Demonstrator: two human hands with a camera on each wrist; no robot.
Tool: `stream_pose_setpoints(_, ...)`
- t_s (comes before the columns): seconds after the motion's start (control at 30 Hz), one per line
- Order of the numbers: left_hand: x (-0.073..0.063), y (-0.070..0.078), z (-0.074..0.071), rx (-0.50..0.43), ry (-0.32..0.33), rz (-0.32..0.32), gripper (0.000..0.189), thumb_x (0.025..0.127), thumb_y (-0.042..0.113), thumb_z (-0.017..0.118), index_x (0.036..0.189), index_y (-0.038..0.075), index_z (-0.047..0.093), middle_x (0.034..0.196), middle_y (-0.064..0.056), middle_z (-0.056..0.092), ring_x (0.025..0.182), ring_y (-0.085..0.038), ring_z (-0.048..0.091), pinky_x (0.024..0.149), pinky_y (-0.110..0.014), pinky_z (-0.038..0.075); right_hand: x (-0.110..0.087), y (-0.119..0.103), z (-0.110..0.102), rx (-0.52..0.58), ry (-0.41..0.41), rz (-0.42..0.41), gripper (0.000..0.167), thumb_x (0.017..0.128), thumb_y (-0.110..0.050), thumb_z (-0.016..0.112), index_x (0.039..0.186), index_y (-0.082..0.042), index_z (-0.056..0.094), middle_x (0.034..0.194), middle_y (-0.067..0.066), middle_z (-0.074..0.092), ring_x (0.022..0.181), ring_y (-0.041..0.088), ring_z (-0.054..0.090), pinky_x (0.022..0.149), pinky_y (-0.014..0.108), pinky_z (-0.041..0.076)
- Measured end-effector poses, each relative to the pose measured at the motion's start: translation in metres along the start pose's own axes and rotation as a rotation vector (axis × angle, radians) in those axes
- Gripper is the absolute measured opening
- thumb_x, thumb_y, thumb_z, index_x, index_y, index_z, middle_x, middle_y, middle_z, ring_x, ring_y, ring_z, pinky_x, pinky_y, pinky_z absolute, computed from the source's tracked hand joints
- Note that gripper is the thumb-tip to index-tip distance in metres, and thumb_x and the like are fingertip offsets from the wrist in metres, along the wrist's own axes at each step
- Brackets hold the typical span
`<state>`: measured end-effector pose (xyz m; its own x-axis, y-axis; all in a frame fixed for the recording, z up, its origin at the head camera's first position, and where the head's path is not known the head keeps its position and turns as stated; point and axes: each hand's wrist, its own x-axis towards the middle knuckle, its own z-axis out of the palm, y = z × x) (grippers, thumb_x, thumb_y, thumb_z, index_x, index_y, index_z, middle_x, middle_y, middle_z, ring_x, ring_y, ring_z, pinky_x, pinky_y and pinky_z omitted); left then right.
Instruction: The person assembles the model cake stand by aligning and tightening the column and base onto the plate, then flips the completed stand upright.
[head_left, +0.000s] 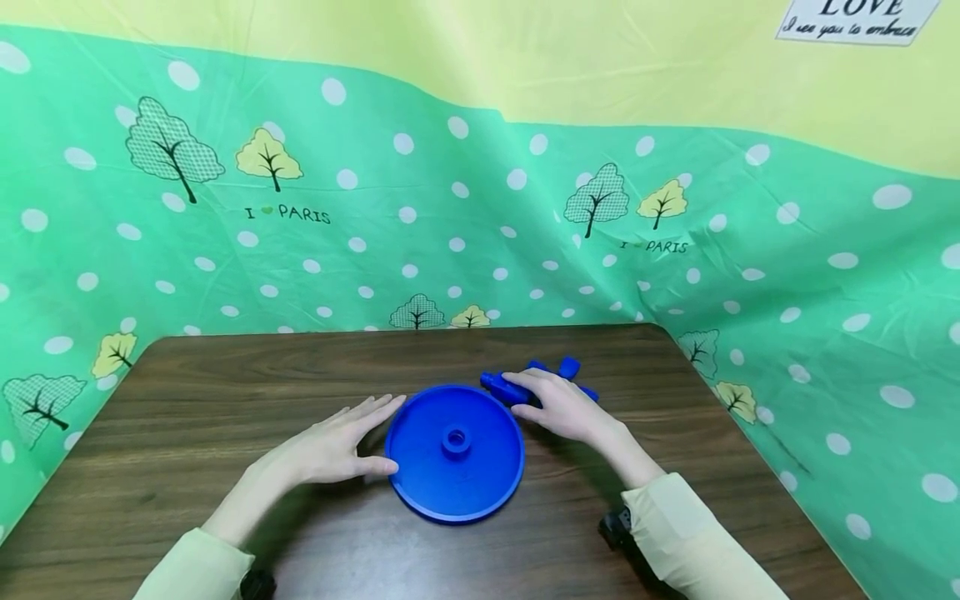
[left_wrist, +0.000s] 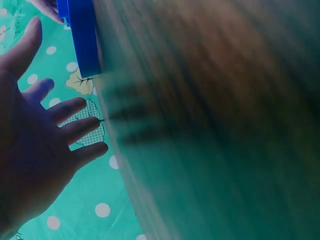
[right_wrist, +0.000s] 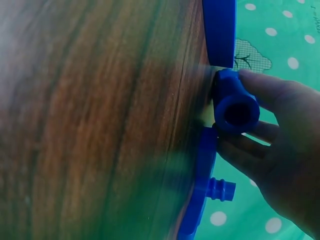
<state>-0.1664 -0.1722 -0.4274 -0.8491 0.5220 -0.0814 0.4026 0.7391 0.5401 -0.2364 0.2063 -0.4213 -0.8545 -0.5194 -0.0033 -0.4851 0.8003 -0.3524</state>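
Head: L hand (head_left: 333,446) fingers straight & spread wide at plate's (head_left: 457,492) L rim, contact unclear. Plate lies flat mid-table (head_left: 300,375). R hand (head_left: 558,408) grips tube (head_left: 499,386) twd far edge, R of centre; long axis slants far-L to near-R.

L wrist: hand holds nothing.

R wrist: thumb & fingers round tube, open end twd wrist; pegged piece (right_wrist: 202,172) just beside.

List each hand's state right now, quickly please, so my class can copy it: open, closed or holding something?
Left hand: open, at the edge of the blue disc, not gripping it.
Right hand: holding a blue hollow piece between thumb and fingers.
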Motion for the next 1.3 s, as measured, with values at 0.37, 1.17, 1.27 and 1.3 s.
stream_pose_setpoints(0.37,0.002,0.002,0.003,0.004,-0.07,-0.049,0.098,0.087,0.06,0.075,0.164,0.022,0.028,0.17,-0.013,0.029,0.159,-0.043,0.021,0.125,-0.068,0.021,0.003,-0.002,0.005,-0.016,0.012,-0.003,0.057,0.1,-0.024,0.069,0.153,-0.018,0.05,0.142,0.012,0.063,0.129,0.03,0.062,0.104,0.052,0.055)
stream_pose_setpoints(1.17,0.009,0.01,-0.001,0.063,-0.119,-0.086,0.092,0.09,0.06,0.07,0.162,0.017,0.033,0.17,-0.016,0.029,0.159,-0.044,0.019,0.123,-0.069,0.024,0.005,-0.007,-0.007,0.085,0.073,0.009,0.05,0.103,-0.019,0.061,0.152,-0.012,0.052,0.137,0.017,0.063,0.123,0.032,0.063,0.098,0.05,0.055)
stream_pose_setpoints(1.27,0.009,0.01,0.0,0.067,-0.111,-0.078,0.092,0.09,0.059,0.07,0.162,0.014,0.033,0.169,-0.018,0.03,0.158,-0.046,0.02,0.123,-0.069,0.025,0.004,-0.01,-0.009,0.104,0.096,0.015,0.05,0.103,-0.019,0.061,0.152,-0.011,0.051,0.138,0.018,0.064,0.115,0.028,0.064,0.09,0.042,0.055)
stream_pose_setpoints(1.3,0.009,0.01,0.0,0.068,-0.11,-0.073,0.092,0.091,0.059,0.07,0.162,0.013,0.033,0.169,-0.019,0.03,0.158,-0.047,0.021,0.122,-0.07,0.025,0.004,-0.01,-0.01,0.115,0.102,0.02,0.05,0.104,-0.019,0.061,0.152,-0.011,0.051,0.138,0.018,0.065,0.11,0.026,0.065,0.086,0.039,0.054)
